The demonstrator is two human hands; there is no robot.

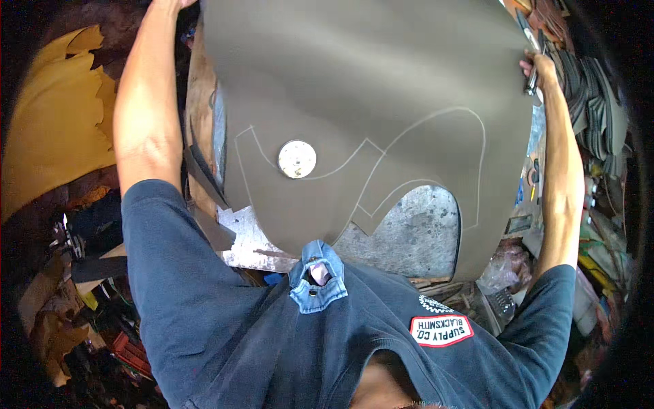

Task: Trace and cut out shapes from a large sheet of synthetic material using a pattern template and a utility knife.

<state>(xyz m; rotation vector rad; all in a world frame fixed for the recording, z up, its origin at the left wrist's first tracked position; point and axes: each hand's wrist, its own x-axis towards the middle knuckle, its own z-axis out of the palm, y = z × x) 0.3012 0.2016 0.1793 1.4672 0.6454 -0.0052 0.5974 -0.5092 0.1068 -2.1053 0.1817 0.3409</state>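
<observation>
A large grey-brown sheet (368, 75) spreads in front of me, with curved pattern outlines drawn on it in a pale line. Curved pieces are cut away from its near edge, and a scuffed grey surface (422, 225) shows through. On the sheet lies a round white disc (297, 159), touching one outline. My left hand (178, 3) is at the top edge of the picture by the sheet's far left corner; its fingers are out of sight. At the sheet's right edge, my right hand (541, 70) is closed around a slim pen-like tool (526, 27) with a dark tip.
Dark sheet offcuts (599, 102) are stacked at the right. A yellow hide-like sheet (58, 123) lies at the far left. A wooden edge (199, 102) runs along the left side. Clear plastic (507, 266) and mixed clutter sit at the near right, with a red object (129, 353) at the lower left.
</observation>
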